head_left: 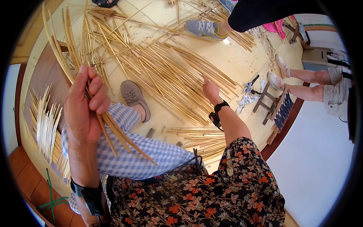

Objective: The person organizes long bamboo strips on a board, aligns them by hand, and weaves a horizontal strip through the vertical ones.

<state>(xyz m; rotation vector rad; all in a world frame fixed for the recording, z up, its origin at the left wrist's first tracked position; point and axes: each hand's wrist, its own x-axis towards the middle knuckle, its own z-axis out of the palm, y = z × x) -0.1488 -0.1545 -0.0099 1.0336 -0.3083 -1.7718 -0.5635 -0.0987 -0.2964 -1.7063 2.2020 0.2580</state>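
My left hand (87, 94) is closed round several long tan reed stalks (119, 134), which fan out above the fist and run down past my wrist over my lap. To the right, my right hand (211, 90) is over the edge of a broad pile of straw-coloured stalks (162, 75) on the floor. Its index finger stretches toward the pile; the other fingers are mostly hidden, and no stalk shows in its grasp. A smaller bundle of stalks (204, 140) lies beside my right forearm.
Pale-ended stalks (49, 125) stand bundled at my left. Pruning shears (250, 84) and crumpled white material (246, 101) lie right, near a low wooden stool (275, 106). A person's grey shoe (207, 29) stands at the far edge of the pile; another person's legs (308, 85) extend in from the right.
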